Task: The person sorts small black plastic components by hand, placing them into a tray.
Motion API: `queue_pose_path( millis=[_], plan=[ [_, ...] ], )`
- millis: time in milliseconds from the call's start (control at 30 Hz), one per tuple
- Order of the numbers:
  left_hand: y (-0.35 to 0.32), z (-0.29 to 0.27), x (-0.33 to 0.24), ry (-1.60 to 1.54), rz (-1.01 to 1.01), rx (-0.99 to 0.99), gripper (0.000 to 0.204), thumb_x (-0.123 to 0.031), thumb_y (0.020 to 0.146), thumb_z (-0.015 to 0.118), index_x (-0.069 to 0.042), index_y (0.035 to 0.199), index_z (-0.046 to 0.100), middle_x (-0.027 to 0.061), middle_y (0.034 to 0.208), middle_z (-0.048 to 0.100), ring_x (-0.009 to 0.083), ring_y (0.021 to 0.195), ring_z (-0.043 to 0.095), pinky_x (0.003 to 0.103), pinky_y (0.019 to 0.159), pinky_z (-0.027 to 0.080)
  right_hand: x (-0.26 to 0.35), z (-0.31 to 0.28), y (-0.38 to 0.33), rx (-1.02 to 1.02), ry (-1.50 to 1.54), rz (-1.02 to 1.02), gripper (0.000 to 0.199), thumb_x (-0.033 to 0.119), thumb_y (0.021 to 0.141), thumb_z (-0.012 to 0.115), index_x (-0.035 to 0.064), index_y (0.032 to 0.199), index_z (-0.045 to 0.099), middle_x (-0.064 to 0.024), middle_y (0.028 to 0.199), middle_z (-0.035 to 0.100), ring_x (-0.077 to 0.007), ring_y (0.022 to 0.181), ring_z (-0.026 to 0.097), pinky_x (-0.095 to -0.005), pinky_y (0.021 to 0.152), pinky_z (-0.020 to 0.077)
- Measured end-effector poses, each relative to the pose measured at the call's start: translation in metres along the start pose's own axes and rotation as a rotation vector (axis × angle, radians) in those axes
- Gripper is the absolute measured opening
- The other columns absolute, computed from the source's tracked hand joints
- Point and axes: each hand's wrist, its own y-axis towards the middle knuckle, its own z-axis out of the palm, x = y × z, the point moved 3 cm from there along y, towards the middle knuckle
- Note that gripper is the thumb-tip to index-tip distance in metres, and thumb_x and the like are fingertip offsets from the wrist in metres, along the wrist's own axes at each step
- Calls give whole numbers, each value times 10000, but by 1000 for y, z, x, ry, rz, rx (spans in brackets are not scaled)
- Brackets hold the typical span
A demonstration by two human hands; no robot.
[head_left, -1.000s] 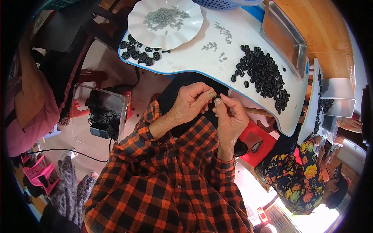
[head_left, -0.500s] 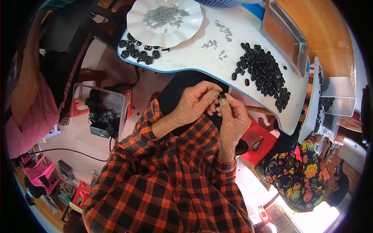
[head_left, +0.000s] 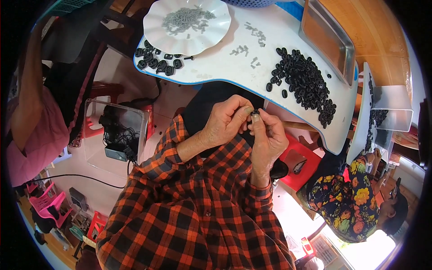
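Two hands meet just off near edge of worktop: left hand and right hand, fingers pinched together on small black ring. Ring likely light, rubbery, easily dropped; best held by outer rim. Mostly hidden by fingertips, shape unclear. Black ring pile at worktop's right edge; white plate at far left.

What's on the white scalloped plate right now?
The white scalloped plate holds a heap of small grey metal pieces, piled toward its far side; the near rim is bare. Whatever lies beneath the heap is covered, and single pieces are too small to count.
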Motion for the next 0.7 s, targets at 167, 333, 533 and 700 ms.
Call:
queue_pose_path(
  millis=[167, 333, 533, 700],
  plan=[
    [0, 0, 0, 4, -16, 17, 99, -84, 946, 508, 5, 911, 535, 13, 668, 560, 40, 536, 532, 190, 462, 442, 0, -2, 0, -1, -28, -13, 91, -61, 853, 596, -33, 937, 616, -38, 787, 608, -74, 663, 572, -198, 598, 480],
    [-1, 0, 0, -6, 5, 39, 104, -87, 950, 501, 3, 905, 529, 10, 659, 549, 39, 536, 520, 191, 463, 436, -3, -3, 0, 5, -84, -21, 92, -65, 836, 614, -25, 918, 623, -30, 777, 595, -70, 652, 570, -192, 580, 472],
    [0, 0, 5, 15, -2, 45, 109, -98, 955, 496, 0, 918, 525, 6, 659, 545, 34, 539, 514, 184, 465, 430, -12, -1, 1, 2, -175, -142, 88, -67, 841, 606, -23, 916, 618, -31, 772, 591, -68, 631, 552, -196, 553, 460],
    [1, 2, 3, -128, -102, 69, 134, -125, 971, 473, -7, 933, 522, -4, 664, 544, 30, 536, 507, 173, 462, 424, -6, -4, 2, -5, -70, -29, 83, -54, 858, 592, -26, 933, 613, -32, 768, 593, -65, 644, 546, -201, 565, 464]
  ],
)
